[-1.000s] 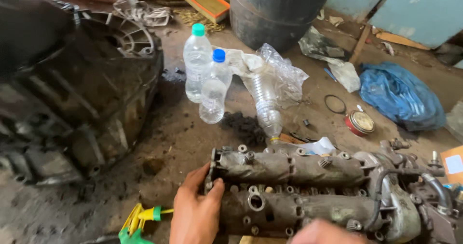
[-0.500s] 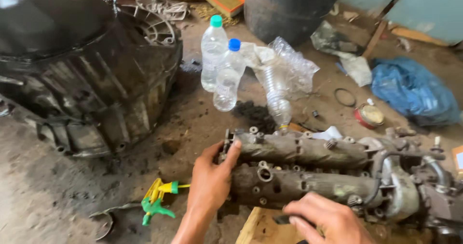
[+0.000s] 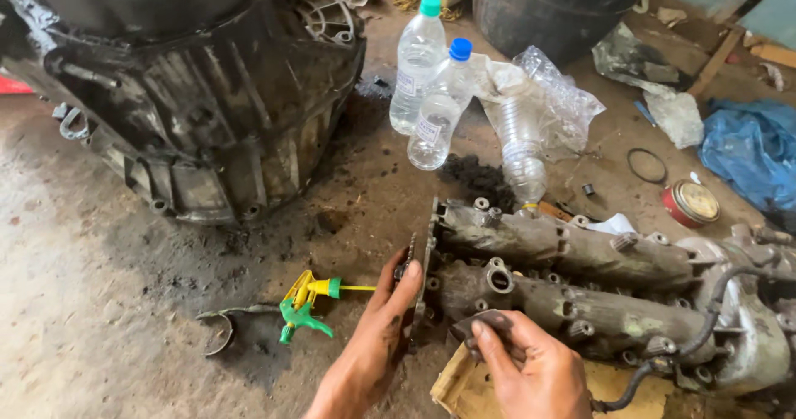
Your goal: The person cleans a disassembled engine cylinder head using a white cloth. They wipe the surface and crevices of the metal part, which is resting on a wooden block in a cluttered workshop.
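Observation:
A dirty grey engine manifold lies on the oily floor at lower right, resting partly on a piece of cardboard. My left hand presses against its flanged left end, fingers around the edge of the flange. My right hand sits at the manifold's near side, pinching a small dark flat part between thumb and fingers.
A big black gearbox housing fills the upper left. Clear plastic bottles stand and lie beyond the manifold. A yellow-green spray nozzle lies left of my hand. A dark drum, blue plastic sheet and red tin sit at right.
The view has shifted right and down, so things slide left in the picture. My left hand moved onto the flange end. My right hand came up into view with the small part.

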